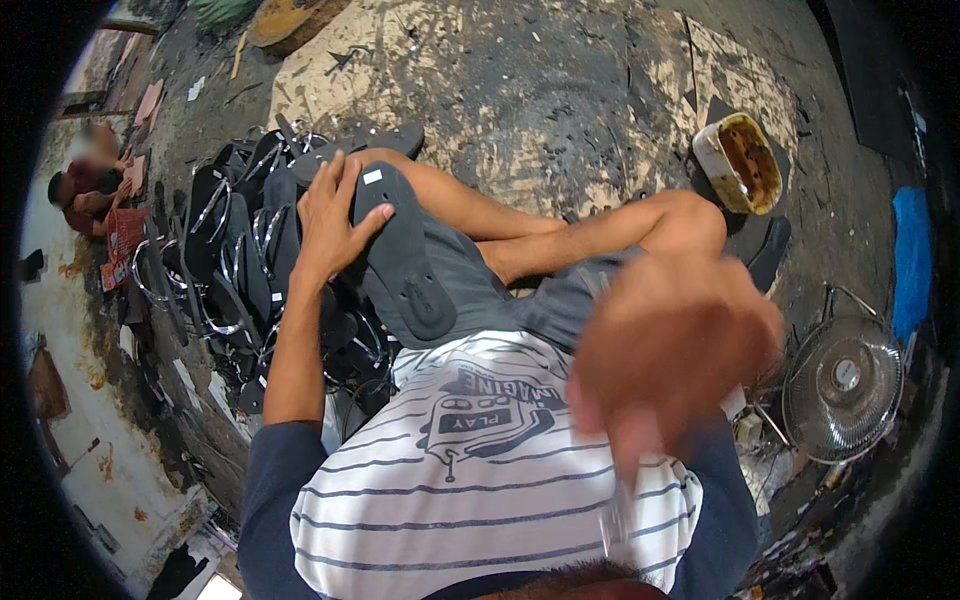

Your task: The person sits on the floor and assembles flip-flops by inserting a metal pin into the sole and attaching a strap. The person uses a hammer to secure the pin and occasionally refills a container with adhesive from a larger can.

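My left hand grips a black flip-flop sole by its left edge, the thumb lying on its upper face. The sole rests over my left thigh, with a small white label near its toe end and several small holes. My right hand is raised close to the camera and smeared by motion. Its fingers look closed round a thin, pale, blurred object that points toward my chest; its kind cannot be made out. Left of my leg lies a heap of black flip-flops with shiny straps.
A grimy tub with brown residue stands beyond my right knee. At the right are a round fan and a blue object. Another person sits far left near a red basket. A stained board covers the floor ahead.
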`<action>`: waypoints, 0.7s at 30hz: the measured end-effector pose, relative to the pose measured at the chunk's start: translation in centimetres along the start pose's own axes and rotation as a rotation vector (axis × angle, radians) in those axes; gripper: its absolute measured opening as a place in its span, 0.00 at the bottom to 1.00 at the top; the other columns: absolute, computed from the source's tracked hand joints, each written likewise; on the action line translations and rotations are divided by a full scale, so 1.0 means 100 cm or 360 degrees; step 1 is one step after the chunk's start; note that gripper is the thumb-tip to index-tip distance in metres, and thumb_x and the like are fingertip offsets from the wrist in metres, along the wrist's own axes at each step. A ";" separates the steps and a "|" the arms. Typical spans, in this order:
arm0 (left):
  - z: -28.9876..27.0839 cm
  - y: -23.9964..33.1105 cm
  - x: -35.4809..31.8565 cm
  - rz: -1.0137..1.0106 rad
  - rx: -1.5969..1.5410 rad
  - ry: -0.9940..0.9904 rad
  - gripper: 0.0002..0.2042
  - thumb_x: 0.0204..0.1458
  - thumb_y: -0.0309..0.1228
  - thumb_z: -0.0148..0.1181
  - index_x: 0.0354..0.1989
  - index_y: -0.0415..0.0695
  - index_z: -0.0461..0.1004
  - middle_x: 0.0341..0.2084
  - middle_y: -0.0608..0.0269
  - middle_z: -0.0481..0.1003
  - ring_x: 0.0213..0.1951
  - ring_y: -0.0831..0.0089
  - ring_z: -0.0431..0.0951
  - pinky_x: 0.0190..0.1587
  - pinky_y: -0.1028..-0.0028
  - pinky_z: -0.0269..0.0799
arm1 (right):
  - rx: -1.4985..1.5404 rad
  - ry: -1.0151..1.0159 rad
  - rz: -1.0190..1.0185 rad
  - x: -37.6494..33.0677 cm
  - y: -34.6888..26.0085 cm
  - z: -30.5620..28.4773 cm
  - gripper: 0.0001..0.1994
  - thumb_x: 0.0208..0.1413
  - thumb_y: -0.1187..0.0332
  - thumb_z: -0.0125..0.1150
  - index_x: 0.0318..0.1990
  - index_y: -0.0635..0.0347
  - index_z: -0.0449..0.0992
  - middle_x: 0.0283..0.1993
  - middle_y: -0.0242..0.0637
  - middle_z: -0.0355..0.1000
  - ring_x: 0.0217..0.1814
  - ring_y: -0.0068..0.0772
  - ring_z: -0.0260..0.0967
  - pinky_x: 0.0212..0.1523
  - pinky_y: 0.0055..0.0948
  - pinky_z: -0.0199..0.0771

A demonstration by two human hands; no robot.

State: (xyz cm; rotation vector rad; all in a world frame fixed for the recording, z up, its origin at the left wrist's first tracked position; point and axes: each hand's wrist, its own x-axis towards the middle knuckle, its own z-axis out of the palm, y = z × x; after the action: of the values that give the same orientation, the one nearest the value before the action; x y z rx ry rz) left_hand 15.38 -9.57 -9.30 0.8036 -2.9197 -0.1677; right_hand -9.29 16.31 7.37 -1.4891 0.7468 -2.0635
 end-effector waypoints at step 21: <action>-0.090 0.129 0.047 -0.0359 -0.1985 0.0118 0.13 0.56 0.26 0.66 0.48 0.35 0.78 0.36 0.65 0.81 0.36 0.82 0.79 0.39 0.79 0.77 | -0.1242 0.0370 0.0782 -0.023 0.087 0.007 0.08 0.54 0.69 0.67 0.39 0.62 0.78 0.31 0.42 0.78 0.26 0.34 0.77 0.27 0.30 0.74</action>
State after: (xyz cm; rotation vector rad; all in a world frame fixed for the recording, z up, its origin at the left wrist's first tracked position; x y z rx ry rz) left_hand 6.10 -1.65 1.74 0.7853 -1.9639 -1.6574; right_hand -7.39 11.38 0.05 -1.2186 1.9507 -1.6355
